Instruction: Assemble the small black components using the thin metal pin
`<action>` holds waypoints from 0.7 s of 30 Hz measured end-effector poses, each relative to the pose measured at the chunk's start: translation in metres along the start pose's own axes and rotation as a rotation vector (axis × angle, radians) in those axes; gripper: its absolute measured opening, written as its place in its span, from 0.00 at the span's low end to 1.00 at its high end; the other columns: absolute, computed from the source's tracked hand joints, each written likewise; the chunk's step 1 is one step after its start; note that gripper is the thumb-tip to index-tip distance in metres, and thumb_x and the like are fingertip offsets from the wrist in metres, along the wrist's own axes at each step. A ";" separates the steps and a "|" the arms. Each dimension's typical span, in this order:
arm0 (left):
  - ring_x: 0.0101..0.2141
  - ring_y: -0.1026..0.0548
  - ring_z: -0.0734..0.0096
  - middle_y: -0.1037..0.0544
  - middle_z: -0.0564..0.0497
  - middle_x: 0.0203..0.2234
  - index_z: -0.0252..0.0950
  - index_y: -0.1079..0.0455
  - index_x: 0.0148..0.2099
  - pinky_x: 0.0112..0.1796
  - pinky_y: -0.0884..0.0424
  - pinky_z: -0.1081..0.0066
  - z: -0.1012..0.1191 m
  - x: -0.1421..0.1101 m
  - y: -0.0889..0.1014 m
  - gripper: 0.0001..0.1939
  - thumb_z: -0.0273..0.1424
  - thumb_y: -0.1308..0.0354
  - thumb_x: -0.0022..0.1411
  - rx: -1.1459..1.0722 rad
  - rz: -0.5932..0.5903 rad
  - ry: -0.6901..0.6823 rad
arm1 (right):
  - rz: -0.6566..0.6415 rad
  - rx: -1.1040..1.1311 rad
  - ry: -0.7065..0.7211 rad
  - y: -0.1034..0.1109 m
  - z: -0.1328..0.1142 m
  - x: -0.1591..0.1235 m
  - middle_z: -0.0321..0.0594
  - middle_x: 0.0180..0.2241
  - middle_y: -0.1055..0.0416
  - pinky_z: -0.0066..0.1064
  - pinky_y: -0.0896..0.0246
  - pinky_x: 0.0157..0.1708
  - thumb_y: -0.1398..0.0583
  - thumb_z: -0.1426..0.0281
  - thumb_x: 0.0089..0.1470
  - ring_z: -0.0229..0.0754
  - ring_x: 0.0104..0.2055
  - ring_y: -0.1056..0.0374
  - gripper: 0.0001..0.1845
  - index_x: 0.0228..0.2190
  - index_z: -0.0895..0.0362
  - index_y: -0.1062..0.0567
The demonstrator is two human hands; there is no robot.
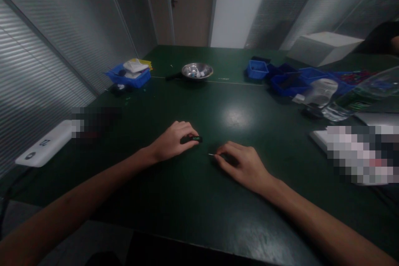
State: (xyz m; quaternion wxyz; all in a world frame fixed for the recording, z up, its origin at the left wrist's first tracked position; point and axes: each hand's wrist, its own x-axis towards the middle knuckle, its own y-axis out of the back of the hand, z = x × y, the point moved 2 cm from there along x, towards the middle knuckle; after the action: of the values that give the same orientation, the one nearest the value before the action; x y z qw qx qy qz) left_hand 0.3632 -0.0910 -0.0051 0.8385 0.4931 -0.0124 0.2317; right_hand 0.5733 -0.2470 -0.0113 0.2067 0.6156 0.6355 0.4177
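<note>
My left hand (pixel 174 141) is closed near the middle of the green table (pixel 193 191). Between its thumb and fingers sits a small dark box (pixel 197 139) with green marking, much like a matchbox. To the right, my right hand (pixel 245 164) pinches a thin white stick (pixel 211 154), matchstick-like, by one end. The stick's free end points left toward the box, and a short gap separates them. Fingers cover part of both small things, so their exact kind is not certain.
Farther back stands a metal pan (pixel 205 68) with a black handle and scraps inside. A blue basket (pixel 141 79) holds white paper at left. Blue bins (pixel 258 70), a clear bottle (pixel 352 102) and a white box (pixel 324 45) stand right. A white power strip (pixel 46 145) lies left.
</note>
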 end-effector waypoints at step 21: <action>0.43 0.28 0.63 0.23 0.48 0.41 0.39 0.26 0.49 0.46 0.42 0.61 0.019 -0.003 -0.006 0.07 0.34 0.39 0.70 -0.069 -0.209 -0.126 | -0.020 -0.015 -0.002 0.000 -0.002 0.002 0.37 0.33 0.26 0.28 0.41 0.30 0.42 0.65 0.67 0.37 0.29 0.32 0.08 0.38 0.54 0.24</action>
State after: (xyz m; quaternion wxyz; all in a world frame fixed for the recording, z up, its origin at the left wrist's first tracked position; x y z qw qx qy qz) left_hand 0.3673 -0.1104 -0.0006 0.8720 0.4762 -0.0216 0.1110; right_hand 0.5716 -0.2456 -0.0099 0.2158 0.6080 0.6383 0.4199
